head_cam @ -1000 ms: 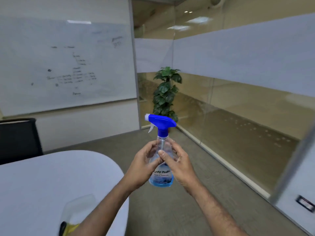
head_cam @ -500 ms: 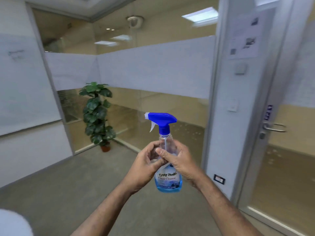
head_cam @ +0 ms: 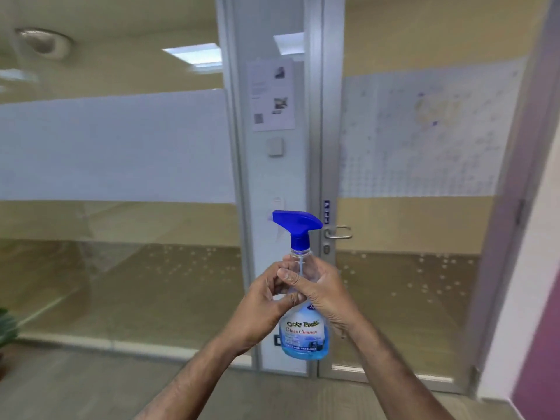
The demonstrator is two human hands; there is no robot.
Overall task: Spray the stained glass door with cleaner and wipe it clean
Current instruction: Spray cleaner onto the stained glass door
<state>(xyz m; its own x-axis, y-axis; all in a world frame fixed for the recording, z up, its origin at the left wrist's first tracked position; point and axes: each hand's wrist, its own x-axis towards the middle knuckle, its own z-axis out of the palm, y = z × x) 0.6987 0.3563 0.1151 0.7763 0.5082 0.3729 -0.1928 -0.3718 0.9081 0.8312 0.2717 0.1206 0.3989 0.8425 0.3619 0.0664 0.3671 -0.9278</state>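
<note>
Both hands gripping glass cleaner spray bottle [head_cam: 304, 328] upright at chest height, centre of view. Left hand [head_cam: 263, 304] wrapping bottle's clear upper body from left, fingers curled closed on it. Right hand [head_cam: 321, 294] clamping from right, thumb lying across front. Blue trigger head [head_cam: 298, 224] pointing left, untouched. Glass door [head_cam: 409, 222] standing just behind to right, frosted band showing marks, lever handle [head_cam: 338, 233] showing beside trigger head.

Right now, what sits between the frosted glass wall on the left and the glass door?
In the head view, a pale framed panel stands between them, carrying a posted paper notice and a small wall switch. The spray bottle covers its lower part.
</note>
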